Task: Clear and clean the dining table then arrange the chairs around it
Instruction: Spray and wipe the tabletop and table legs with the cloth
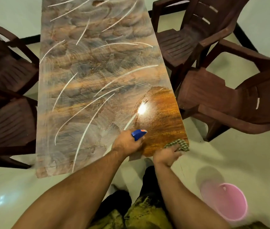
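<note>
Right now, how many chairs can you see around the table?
4: far-left chair, near-left chair, far-right chair, near-right chair, flanking the table. Others may be out of frame.

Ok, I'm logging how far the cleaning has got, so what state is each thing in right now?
table: no dishes, mostly filmed with smeared cleaner, one wiped glossy patch at the near right corner.
spray bottle: gripped by the left hand above the table.
cloth: held by the right hand at the table's corner.
chairs: four, upright, two on each side, not tucked in.
bucket: on the floor; contents unclear.
</note>
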